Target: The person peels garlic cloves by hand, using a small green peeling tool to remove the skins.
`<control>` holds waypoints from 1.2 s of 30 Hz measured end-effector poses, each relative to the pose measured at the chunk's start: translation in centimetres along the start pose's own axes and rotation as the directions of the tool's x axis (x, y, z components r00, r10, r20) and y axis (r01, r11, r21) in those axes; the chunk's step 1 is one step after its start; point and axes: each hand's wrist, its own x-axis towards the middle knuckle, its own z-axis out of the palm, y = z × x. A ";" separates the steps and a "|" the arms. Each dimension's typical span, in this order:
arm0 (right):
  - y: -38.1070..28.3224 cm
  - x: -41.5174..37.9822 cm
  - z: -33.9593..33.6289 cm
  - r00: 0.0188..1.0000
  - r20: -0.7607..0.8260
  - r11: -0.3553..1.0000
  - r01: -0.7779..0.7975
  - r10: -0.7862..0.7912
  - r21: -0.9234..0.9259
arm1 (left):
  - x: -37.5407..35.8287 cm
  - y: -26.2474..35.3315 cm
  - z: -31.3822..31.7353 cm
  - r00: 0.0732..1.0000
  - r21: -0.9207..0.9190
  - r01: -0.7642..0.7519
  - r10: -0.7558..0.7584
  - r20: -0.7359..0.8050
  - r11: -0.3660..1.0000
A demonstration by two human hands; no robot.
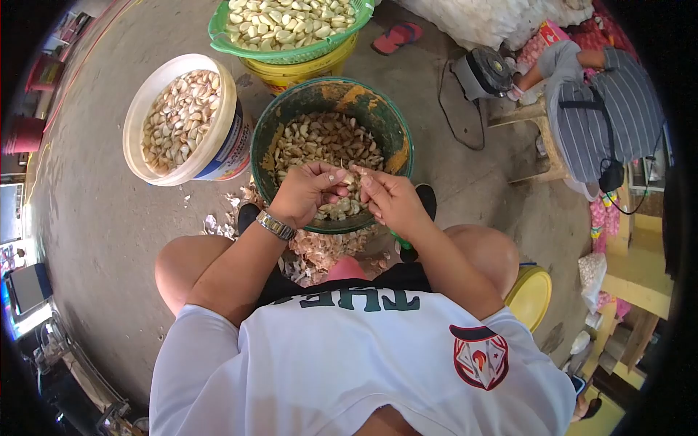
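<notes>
Head view looks straight down on a seated person whose two bare hands meet over a round dark-green plastic bucket (262,156) standing on the concrete floor (94,218) between the knees. The left hand (305,190), with a metal watch (276,225) on its wrist, and the right hand (389,200) pinch a small pale garlic clove (350,178) between them; thumb and fingertips of both hands are closed together on it. The clove sits directly between the two sets of fingertips, over the bucket's near half, about equally close to either hand. Its long axis seems to run left to right, though it is too small to be sure.

The bucket holds a bed of smooth cream cloves, and its inner wall is scuffed with orange patches. Towards the floor's far left stands a white plastic pail (218,131) of cloves with brownish papery skin. Beyond the bucket, a green woven basket (218,29) of peeled pale cloves rests on a yellow tub (313,69). Loose, flaky garlic skins (320,247) litter the floor at the bucket's near side. Another person in a striped shirt (611,109) sits on a wooden stool at the far right.
</notes>
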 end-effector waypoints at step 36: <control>2.2 0.7 1.0 0.881 -0.004 0.832 0.446 -0.474 -0.330 | -0.1 -0.6 0.7 0.976 0.090 -0.201 0.208 -0.068 0.975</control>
